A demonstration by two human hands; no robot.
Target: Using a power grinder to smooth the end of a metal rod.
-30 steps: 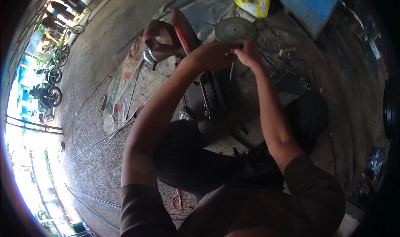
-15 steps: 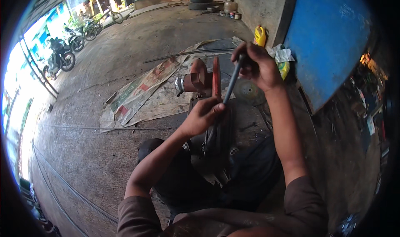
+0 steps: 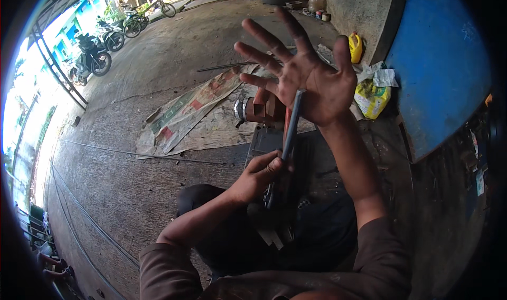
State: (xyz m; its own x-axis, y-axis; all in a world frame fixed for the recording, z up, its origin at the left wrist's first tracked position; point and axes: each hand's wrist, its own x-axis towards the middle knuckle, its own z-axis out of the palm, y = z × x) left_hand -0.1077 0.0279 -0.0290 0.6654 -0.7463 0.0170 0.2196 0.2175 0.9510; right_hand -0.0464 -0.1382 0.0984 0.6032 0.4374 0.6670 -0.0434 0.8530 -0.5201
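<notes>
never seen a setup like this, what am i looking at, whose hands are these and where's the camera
There's no robot here: these are a person's own bare hands. A wide camera worn on the head looks down, so the forearms rise from the lower edge and straight lines bend near the rim.

The left hand holds a grey bar near its lower end. The right hand is open, fingers spread, behind the bar's upper end; whether they touch is unclear.

Beyond, on the floor, lies a worn sheet, with a red-brown metal part near it. A yellow and white bag sits to the right, near a blue panel.
</notes>
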